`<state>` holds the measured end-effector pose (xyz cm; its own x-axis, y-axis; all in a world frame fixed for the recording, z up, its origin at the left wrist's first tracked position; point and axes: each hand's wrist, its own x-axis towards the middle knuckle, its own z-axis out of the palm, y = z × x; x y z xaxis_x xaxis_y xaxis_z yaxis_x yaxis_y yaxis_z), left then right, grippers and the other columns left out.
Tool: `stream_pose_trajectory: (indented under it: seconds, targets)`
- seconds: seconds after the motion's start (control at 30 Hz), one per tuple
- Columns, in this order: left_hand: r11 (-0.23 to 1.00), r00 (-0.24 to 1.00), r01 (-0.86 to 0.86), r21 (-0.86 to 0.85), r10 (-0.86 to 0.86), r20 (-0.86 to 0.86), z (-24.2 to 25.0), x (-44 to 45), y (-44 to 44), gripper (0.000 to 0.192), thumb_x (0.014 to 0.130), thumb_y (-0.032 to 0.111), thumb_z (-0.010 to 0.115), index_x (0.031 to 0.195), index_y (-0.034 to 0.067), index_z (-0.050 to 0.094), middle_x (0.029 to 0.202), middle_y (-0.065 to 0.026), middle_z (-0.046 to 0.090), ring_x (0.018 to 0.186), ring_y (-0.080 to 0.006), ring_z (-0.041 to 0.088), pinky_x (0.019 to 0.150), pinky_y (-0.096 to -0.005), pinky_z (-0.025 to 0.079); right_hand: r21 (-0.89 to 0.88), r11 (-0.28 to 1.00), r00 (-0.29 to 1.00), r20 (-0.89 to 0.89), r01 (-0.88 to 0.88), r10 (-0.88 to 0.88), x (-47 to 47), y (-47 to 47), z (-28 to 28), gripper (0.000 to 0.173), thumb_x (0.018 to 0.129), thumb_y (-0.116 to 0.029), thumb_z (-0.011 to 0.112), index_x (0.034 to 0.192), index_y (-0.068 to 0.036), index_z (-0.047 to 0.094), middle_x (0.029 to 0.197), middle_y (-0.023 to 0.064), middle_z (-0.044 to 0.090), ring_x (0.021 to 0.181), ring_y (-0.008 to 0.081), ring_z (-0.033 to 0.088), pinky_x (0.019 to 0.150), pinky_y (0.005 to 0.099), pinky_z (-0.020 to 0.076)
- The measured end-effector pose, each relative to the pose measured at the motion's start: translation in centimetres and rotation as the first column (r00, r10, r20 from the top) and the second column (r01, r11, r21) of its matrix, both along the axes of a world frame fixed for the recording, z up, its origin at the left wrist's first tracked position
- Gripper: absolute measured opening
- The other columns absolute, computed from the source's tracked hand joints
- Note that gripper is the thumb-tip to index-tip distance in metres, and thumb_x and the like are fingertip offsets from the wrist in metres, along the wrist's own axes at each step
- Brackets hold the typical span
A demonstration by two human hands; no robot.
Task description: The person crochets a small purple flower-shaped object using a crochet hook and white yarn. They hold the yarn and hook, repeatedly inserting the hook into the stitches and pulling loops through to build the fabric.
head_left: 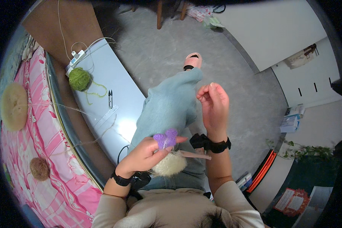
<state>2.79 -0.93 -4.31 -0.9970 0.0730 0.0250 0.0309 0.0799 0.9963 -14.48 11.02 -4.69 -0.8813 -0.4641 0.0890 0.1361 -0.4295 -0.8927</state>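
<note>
My left hand (148,155) holds a small purple crocheted piece (166,139) over my lap, with the index finger stretched out beside it. Just below, against the same hand, is a fuzzy cream yarn piece (171,164). A pale pink crochet hook or similar handle (196,155) sticks out to its right. My right hand (215,98) is raised above the floor, right of my knee, with its fingertips pinched together; whether it holds a thin strand or needle I cannot tell. Thin strands of yarn run leftward from the left hand's side across the white table.
On the white table (125,99) at left lie a green yarn ball (79,79), thread snips (110,99), a clear ruler (107,116) and a power strip (77,59). A cream yarn cake (14,107) and brown yarn ball (40,168) rest on the pink bedding (59,173).
</note>
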Motion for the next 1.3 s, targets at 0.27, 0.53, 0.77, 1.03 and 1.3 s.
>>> stream_pose_trajectory:
  seconds: [0.27,0.53,0.77,1.03,1.3]
  targets:
    - [0.942,0.941,0.328,-0.063,-0.332,-0.064,-0.4,0.6,-2.1,0.029,0.083,0.011,0.043,0.111,0.006,0.051,0.072,-0.0129,0.055,0.06,-0.0286,0.049,0.057,-0.029,0.04,-0.388,0.887,0.804,0.593,0.25,0.033,-1.7,-5.7,-1.5,0.013,0.081,-0.019,0.05,0.077,-0.008,0.043,0.071,0.0015,0.043,0.062,0.0112,0.039,0.055,0.0232,0.0331]
    - [0.994,0.985,0.1,0.05,-0.106,0.134,-1.8,-0.3,-1.5,0.033,0.086,0.013,0.041,0.115,0.001,0.045,0.109,-0.0091,0.052,0.102,-0.0181,0.047,0.086,-0.0298,0.034,-0.104,0.958,0.912,0.35,0.266,-0.216,-2.7,-12.2,-1.0,0.013,0.08,-0.016,0.051,0.074,-0.006,0.046,0.068,0.0006,0.046,0.058,0.0069,0.041,0.051,0.0187,0.0336]
    - [0.989,0.988,-0.142,0.044,0.144,-0.054,-2.2,-0.8,0.2,0.034,0.084,0.008,0.04,0.117,0.0,0.043,0.12,-0.0121,0.043,0.115,-0.0219,0.035,0.095,-0.0325,0.024,0.308,0.83,0.593,-0.804,0.465,-0.034,-2.2,-12.3,-1.5,0.015,0.078,-0.013,0.055,0.067,-0.003,0.051,0.061,0.0019,0.051,0.053,0.0092,0.047,0.048,0.0216,0.0364]
    - [0.972,0.974,-0.218,0.09,0.223,-0.044,-2.8,-0.6,0.8,0.036,0.084,0.006,0.04,0.119,-0.002,0.04,0.121,-0.012,0.043,0.113,-0.0195,0.038,0.094,-0.0311,0.026,0.24,0.873,0.236,-0.96,0.424,0.149,-1.8,-11.8,-1.1,0.014,0.075,-0.013,0.057,0.066,-0.003,0.052,0.062,0.005,0.053,0.051,0.0158,0.048,0.047,0.0264,0.0383]
    - [0.963,0.956,-0.267,0.027,0.268,-0.116,-2.7,-0.7,0.8,0.034,0.084,0.006,0.04,0.117,0.0,0.043,0.106,-0.0102,0.053,0.091,-0.0159,0.049,0.08,-0.0282,0.035,0.185,0.976,0.99,-0.061,-0.11,0.124,-2.3,-11.8,-0.3,0.018,0.082,-0.02,0.052,0.075,-0.004,0.053,0.067,0.0012,0.054,0.056,0.0057,0.046,0.051,0.0177,0.037]
